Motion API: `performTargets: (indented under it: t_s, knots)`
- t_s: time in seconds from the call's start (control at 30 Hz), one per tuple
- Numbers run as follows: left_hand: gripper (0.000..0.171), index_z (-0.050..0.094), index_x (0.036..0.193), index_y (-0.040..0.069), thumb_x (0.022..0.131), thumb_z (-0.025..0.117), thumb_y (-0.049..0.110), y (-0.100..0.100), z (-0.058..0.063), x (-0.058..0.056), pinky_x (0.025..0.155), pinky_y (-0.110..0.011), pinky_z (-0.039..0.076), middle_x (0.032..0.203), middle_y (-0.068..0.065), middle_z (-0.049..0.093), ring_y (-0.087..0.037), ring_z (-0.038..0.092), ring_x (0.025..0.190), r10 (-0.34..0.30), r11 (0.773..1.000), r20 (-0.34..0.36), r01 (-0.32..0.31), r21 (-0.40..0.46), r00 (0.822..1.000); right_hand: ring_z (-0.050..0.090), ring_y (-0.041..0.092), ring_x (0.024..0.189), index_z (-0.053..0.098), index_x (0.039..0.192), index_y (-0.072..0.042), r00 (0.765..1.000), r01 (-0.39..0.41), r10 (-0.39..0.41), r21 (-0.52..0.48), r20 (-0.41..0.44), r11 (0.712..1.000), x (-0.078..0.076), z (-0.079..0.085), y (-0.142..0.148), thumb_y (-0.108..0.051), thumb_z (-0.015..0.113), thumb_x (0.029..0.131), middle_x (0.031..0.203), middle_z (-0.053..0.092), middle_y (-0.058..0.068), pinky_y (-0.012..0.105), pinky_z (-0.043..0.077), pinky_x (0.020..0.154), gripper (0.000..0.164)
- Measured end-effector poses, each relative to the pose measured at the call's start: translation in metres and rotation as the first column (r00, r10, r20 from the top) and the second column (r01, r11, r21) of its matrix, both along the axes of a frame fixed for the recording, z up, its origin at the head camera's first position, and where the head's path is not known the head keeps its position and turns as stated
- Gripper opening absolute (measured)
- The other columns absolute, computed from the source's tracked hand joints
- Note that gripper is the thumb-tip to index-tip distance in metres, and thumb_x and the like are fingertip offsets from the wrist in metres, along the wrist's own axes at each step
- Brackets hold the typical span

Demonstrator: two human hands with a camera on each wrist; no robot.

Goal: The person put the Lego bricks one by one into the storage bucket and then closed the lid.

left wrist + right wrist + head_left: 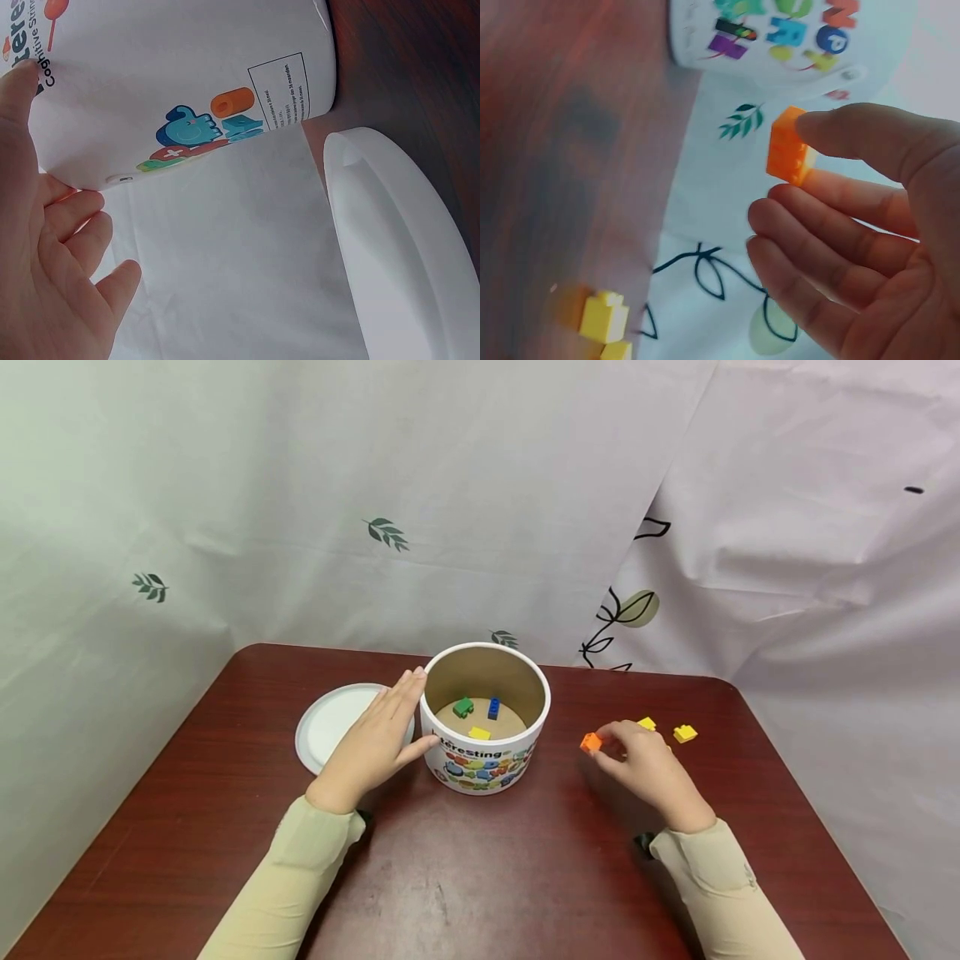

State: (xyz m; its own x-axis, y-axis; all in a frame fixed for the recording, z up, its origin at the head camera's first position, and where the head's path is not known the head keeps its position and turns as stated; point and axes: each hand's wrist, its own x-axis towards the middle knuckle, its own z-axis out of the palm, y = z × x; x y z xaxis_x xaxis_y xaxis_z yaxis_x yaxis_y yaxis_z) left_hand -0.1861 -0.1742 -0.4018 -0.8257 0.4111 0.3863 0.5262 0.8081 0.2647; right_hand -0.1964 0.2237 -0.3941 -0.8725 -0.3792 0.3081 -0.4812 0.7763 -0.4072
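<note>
An orange toy brick (786, 146) is pinched between the thumb and index finger of my right hand (647, 766), to the right of the round white tub (480, 768). My left hand (381, 739) touches the tub's left side with fingers extended, as the left wrist view also shows. Inside the open tub lie a green brick (463, 707), a blue brick (493, 708) and a yellow brick (479, 733). Beyond my right hand sit yellow bricks; one yellow brick (685, 733) is in plain sight, another yellow brick (647, 723) is partly hidden by the hand.
A round white lid (330, 727) lies on the dark red table (465, 877), left of the tub and partly behind my left hand. A pale curtain (480, 510) with leaf prints hangs behind the table.
</note>
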Motion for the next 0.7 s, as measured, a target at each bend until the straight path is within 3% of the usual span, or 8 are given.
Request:
performTargets:
  t_s: [0.2,0.47,0.7]
  knots:
    - [0.088,0.024,0.159,0.000,0.096,0.068,0.042,0.001,0.000,0.000,0.124,-0.049,0.020,0.166,-0.015,0.025,-0.029,0.022,0.154,-0.001,1.000,0.006,0.001,-0.005,1.000,0.067,0.016,0.074,0.073,0.098,-0.003,0.989,-0.027,0.013,-0.098,-0.148,0.995,0.007,0.009,-0.009,-0.002,0.083,0.080,0.087,0.070,0.003,0.039,0.060,0.067,0.021]
    - [0.088,0.024,0.160,0.000,0.096,0.068,0.042,0.001,0.000,0.000,0.124,-0.049,0.020,0.166,-0.014,0.025,-0.028,0.022,0.154,-0.002,1.000,0.002,0.002,-0.004,1.000,0.064,0.011,0.076,0.076,0.100,-0.009,0.966,-0.024,-0.042,-0.249,-0.255,0.968,0.015,0.022,-0.020,-0.004,0.087,0.077,0.085,0.069,-0.004,0.008,0.048,0.068,0.026]
    - [0.090,0.023,0.160,0.001,0.095,0.069,0.043,0.000,0.000,-0.001,0.123,-0.050,0.021,0.166,-0.015,0.025,-0.029,0.021,0.154,0.000,1.000,-0.003,0.000,-0.005,1.000,0.066,0.012,0.080,0.077,0.103,-0.009,0.942,-0.041,-0.077,-0.338,-0.327,0.940,0.016,0.034,-0.034,-0.002,0.086,0.077,0.088,0.072,-0.003,0.012,0.044,0.068,0.028]
